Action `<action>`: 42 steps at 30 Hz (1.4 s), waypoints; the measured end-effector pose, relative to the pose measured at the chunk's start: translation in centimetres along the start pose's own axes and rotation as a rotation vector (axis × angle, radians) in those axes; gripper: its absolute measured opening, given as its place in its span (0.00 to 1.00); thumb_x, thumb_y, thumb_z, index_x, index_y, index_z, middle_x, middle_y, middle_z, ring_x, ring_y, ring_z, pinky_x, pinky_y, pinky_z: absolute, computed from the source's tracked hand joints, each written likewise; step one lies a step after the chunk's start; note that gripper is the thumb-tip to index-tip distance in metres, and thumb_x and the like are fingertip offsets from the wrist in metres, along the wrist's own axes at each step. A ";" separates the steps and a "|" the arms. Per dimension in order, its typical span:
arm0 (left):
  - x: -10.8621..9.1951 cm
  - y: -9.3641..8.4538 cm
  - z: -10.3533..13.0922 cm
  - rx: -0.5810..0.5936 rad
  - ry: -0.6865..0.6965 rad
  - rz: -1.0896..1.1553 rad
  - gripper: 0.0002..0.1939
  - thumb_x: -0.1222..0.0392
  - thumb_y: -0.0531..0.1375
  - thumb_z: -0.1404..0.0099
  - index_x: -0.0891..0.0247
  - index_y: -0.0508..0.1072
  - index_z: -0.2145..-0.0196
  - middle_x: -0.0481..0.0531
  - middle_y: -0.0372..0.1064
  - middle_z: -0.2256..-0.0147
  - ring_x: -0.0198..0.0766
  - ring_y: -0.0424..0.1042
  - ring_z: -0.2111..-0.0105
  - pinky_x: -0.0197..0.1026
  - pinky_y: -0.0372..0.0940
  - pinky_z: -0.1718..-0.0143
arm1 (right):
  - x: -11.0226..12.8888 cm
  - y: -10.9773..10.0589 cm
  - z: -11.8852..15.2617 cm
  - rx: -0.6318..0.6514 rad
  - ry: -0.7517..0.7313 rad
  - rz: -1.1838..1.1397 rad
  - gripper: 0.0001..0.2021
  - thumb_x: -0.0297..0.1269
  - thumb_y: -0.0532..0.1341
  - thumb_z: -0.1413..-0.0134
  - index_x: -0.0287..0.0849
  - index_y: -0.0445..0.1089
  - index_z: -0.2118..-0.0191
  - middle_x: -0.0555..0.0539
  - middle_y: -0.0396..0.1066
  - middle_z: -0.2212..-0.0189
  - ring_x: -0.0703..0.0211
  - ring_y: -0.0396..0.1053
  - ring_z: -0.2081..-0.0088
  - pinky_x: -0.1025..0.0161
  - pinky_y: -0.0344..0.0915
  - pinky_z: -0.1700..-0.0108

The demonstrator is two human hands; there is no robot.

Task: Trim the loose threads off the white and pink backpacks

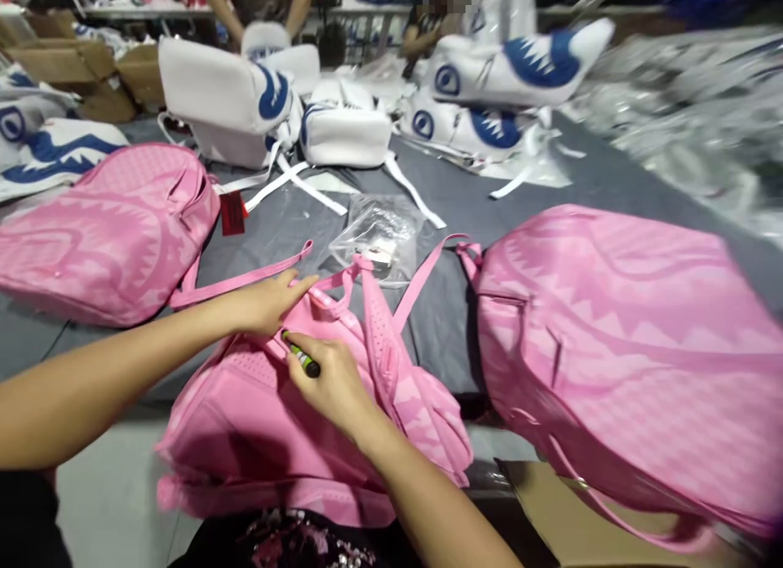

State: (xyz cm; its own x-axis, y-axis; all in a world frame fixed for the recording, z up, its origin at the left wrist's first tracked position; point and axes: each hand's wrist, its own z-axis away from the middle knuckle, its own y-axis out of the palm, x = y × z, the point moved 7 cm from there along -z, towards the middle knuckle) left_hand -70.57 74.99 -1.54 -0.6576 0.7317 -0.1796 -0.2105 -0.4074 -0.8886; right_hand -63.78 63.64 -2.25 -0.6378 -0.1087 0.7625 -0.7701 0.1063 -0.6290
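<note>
Pink shark-mouth backpack [257, 421]; white-blue bags [514, 70]; grey table [440, 201].

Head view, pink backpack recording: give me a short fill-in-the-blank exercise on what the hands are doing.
1. The right hand holds a green and black ____ against the pink mesh-backed backpack.
2. The left hand rests on that backpack's ____ edge.
3. Beyond the hands lies a clear plastic ____ on the grey table.

Missing words: marker; top; bag

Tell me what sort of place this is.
Probably a backpack workshop or packing floor. Many identical pink backpacks and white-and-blue ones cover a long grey table, with cardboard boxes beside it and another person at work at the far end.
</note>
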 end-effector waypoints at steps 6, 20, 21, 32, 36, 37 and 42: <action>0.4 0.2 0.2 -0.036 0.006 0.017 0.51 0.72 0.59 0.42 0.55 0.38 0.28 0.65 0.42 0.31 0.54 0.63 0.37 0.44 0.68 0.47 | 1.4 -5.2 -0.2 -0.059 -0.161 -0.130 0.09 0.30 0.58 0.42 0.42 0.76 0.67 0.46 0.80 0.61 0.57 0.77 0.58 0.63 0.68 0.51; 0.2 0.1 0.7 -0.134 0.062 0.101 0.49 0.73 0.57 0.45 0.53 0.46 0.29 0.62 0.46 0.31 0.51 0.61 0.36 0.48 0.62 0.39 | -17.6 -7.7 -13.1 0.145 0.149 0.905 0.17 0.25 0.51 0.36 0.33 0.73 0.49 0.33 0.72 0.49 0.48 0.69 0.46 0.59 0.64 0.49; 0.2 0.1 0.7 -0.130 0.055 0.096 0.49 0.73 0.57 0.45 0.53 0.46 0.29 0.62 0.46 0.31 0.51 0.61 0.36 0.49 0.62 0.39 | -17.9 -7.1 -13.6 0.164 0.144 0.917 0.17 0.25 0.50 0.36 0.31 0.72 0.48 0.31 0.71 0.48 0.46 0.69 0.46 0.58 0.64 0.48; 0.2 0.2 0.7 -0.093 0.028 0.111 0.49 0.74 0.55 0.44 0.52 0.43 0.29 0.62 0.43 0.30 0.52 0.60 0.35 0.51 0.61 0.38 | -19.3 -6.0 -13.9 0.320 0.193 0.939 0.18 0.24 0.49 0.36 0.27 0.70 0.46 0.28 0.71 0.48 0.45 0.72 0.50 0.56 0.67 0.52; 0.2 0.3 0.7 -0.096 0.057 0.127 0.49 0.75 0.54 0.44 0.54 0.43 0.28 0.63 0.44 0.31 0.52 0.60 0.36 0.52 0.59 0.36 | -19.0 -5.8 -13.8 0.274 0.196 0.927 0.19 0.24 0.48 0.36 0.25 0.70 0.47 0.25 0.69 0.47 0.43 0.70 0.48 0.56 0.65 0.51; 0.2 0.3 0.7 -0.100 0.066 0.130 0.49 0.75 0.54 0.44 0.54 0.43 0.28 0.63 0.44 0.31 0.52 0.60 0.36 0.53 0.59 0.37 | -19.0 -5.8 -13.7 0.255 0.203 0.920 0.19 0.24 0.47 0.35 0.25 0.71 0.48 0.25 0.70 0.48 0.44 0.70 0.49 0.56 0.65 0.51; 0.3 0.2 0.6 -0.114 0.079 0.147 0.50 0.74 0.55 0.45 0.52 0.44 0.28 0.60 0.45 0.30 0.51 0.56 0.33 0.50 0.58 0.36 | -18.3 -7.0 -12.6 0.129 0.190 0.858 0.17 0.25 0.49 0.35 0.31 0.74 0.52 0.33 0.73 0.51 0.48 0.67 0.48 0.59 0.63 0.50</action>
State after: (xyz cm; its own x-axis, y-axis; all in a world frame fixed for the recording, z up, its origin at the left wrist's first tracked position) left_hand -71.24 74.82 -1.55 -0.6154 0.7111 -0.3399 -0.0303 -0.4522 -0.8914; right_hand -46.56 77.32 -9.95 -0.9919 0.1246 0.0253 -0.0302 -0.0375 -0.9988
